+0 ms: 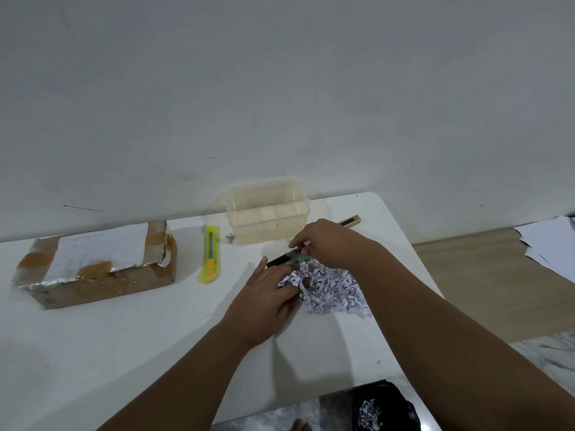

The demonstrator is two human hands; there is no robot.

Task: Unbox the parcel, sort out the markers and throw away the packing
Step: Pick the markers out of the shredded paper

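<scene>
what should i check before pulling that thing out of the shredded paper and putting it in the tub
1. Right hand has hold of the dark and green item: ok, its fingers pinch one end.
2. That item is a marker: cannot tell, it is blurred and partly covered.
3. Left hand steadies the shredded paper: ok, it rests on the pile's near edge.
4. Tub is ready to receive: ok, it stands lidless just behind the hands.
5. Knife is out of the way: ok, it lies left of both hands; whether the blade is in, cannot tell.
6. Bin bag is open for the packing: ok, shreds show inside.
</scene>
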